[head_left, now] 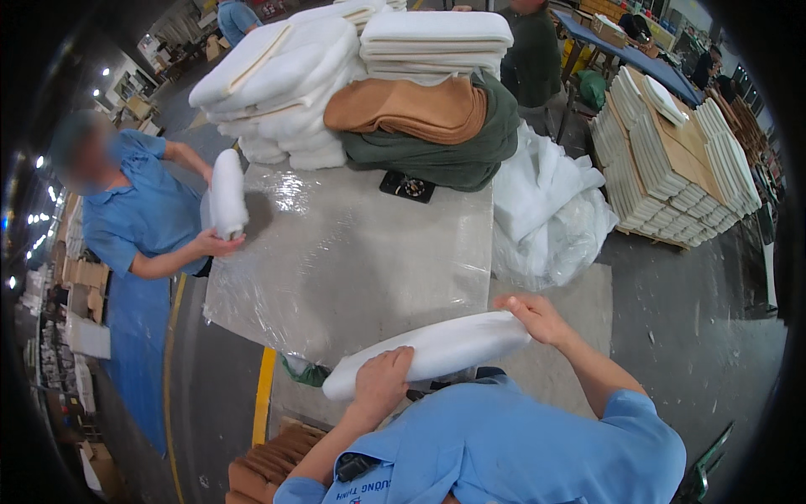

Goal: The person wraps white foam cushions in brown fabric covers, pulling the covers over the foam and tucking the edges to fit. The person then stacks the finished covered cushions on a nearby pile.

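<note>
A long white padded cushion (445, 344) lies crosswise in front of my body at the table's near edge. My left hand (384, 380) grips its top near the left end, fingers curled over it. At its right end my right hand (533, 317) holds the tip, the thumb side up. The undersides of both hands are hidden by the cushion. Beyond it is the plastic-covered table (353, 252). Across at the left, a co-worker in a blue shirt (138, 206) holds a similar white cushion (227, 195) upright in both hands.
Stacked white pads (277, 71) and more folded white pads (437, 38) stand on the table's far side. Brown fabric covers (411, 109) lie on dark green fabric (470, 155), beside a small black tray (407, 186). Plastic-wrapped batting (546, 210) bulges at the right; stacked boards (663, 160) stand beyond.
</note>
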`<state>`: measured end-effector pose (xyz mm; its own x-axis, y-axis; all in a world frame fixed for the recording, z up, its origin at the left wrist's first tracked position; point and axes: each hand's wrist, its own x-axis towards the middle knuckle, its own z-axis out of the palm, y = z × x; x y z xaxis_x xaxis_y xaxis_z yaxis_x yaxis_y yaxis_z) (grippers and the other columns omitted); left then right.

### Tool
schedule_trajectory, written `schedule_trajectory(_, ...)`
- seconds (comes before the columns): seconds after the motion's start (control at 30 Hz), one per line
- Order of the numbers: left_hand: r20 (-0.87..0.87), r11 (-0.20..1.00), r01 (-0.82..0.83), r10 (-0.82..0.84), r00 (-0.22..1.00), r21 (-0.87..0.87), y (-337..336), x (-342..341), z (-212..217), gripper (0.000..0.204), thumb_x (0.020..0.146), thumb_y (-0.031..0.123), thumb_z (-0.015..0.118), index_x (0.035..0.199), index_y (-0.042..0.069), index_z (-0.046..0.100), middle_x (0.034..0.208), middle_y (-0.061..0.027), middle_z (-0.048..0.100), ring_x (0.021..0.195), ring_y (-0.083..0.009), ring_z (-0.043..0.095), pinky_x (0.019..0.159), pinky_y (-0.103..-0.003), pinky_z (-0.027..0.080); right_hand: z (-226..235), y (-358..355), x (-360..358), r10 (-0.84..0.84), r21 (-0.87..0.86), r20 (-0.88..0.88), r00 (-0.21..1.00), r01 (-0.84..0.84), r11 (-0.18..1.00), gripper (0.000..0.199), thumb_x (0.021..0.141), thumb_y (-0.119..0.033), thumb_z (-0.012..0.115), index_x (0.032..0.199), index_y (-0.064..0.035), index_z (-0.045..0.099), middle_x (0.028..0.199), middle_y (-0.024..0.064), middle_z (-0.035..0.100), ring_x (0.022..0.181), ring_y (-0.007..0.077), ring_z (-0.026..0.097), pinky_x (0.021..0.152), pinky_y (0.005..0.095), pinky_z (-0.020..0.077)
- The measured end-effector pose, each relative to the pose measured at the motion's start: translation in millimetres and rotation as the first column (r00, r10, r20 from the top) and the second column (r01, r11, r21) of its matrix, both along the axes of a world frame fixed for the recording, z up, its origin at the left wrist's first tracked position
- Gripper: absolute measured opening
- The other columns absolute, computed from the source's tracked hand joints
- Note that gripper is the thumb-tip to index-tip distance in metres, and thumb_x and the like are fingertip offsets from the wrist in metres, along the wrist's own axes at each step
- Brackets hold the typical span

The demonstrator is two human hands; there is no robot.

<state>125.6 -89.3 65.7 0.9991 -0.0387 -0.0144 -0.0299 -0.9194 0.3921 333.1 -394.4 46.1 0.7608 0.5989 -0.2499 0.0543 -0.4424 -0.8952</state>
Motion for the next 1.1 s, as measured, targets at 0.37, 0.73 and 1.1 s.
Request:
schedule_trajectory(0.37, -0.181, 1.000, -0.010, 0.014, 0.983, 0.019, 1.7, 12.7, 11.5, 0.062, 0.074, 0.018, 0.085, 0.131, 0.009, 0.060, 0.124, -0.0123, 0.072, 0.110, -0.0322, 0.071, 0.092, -0.044, 0.056, 34.8, 123.6, 115.6, 0.132, 0.083, 0.370, 0.920, -0.174, 0.981, 0.035, 0.106, -0.031, 0.058, 0.115, -0.0019, 0.075, 0.101, 0.0183, 0.076, 0.092, 0.0285, 0.073, 0.085, 0.0384, 0.0550)
schedule_trajectory(0.73, -0.065, 0.996, -0.065, 0.061, 0.996, -0.063, -9.2, 6.8, 0.0, 0.060, 0.075, 0.013, 0.079, 0.132, 0.014, 0.062, 0.133, -0.0081, 0.069, 0.121, -0.0296, 0.067, 0.101, -0.044, 0.053, 72.9, 260.1, 323.7, -0.205, 0.105, 0.841, 0.501, 0.220, 0.970, 0.028, 0.096, -0.025, 0.068, 0.115, -0.0059, 0.075, 0.111, 0.0201, 0.074, 0.108, 0.0409, 0.069, 0.092, 0.0489, 0.0547)
schedule_trajectory(1.1, -0.069, 0.991, -0.130, 0.127, 0.989, -0.037, -13.0, -13.4, 2.3, 0.063, 0.072, 0.009, 0.079, 0.132, 0.017, 0.063, 0.132, -0.0074, 0.070, 0.120, -0.0303, 0.067, 0.101, -0.042, 0.054, 87.4, 309.8, 340.1, -0.017, -0.141, 0.851, 0.524, 0.259, 0.956, 0.025, 0.101, -0.026, 0.059, 0.110, -0.0066, 0.072, 0.107, 0.0214, 0.072, 0.102, 0.0428, 0.069, 0.088, 0.0538, 0.0537)
